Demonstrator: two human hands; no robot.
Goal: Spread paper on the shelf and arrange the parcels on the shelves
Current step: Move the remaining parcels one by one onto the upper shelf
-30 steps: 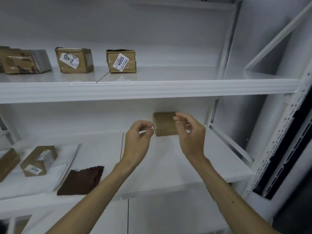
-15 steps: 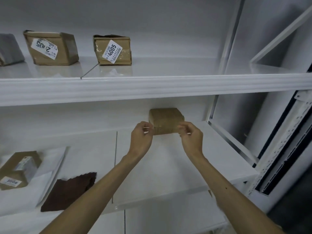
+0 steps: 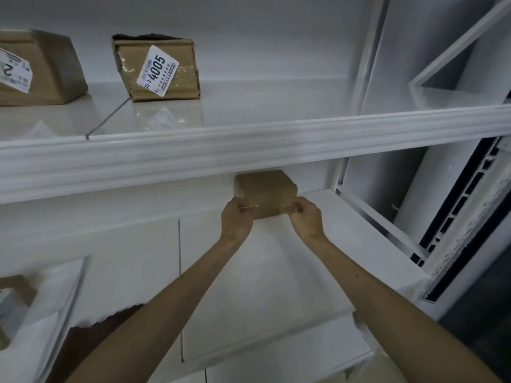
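A plain brown parcel [image 3: 264, 186] sits at the back of the lower shelf [image 3: 124, 258], partly under the upper shelf's rim. My left hand [image 3: 236, 219] and my right hand [image 3: 305, 217] are pinched shut at the parcel's front bottom corners. Each seems to hold a far corner of a white paper sheet [image 3: 265, 286] that lies on the shelf toward me. The sheet is hard to tell from the white shelf. Two labelled parcels stand on the upper shelf [image 3: 249, 150]: one marked 4005 [image 3: 177, 78] and another [image 3: 47, 70] at the left edge.
At the lower left, another parcel [image 3: 11, 299] rests on a second white sheet [image 3: 52, 305]. A dark brown cloth [image 3: 91, 335] lies beside it, partly behind my left forearm. The rack's white upright and bracing [image 3: 470, 217] close off the right side.
Both hands moved forward from mid-air in front of the plain parcel down to its front bottom corners. The view moved closer and tilted up.
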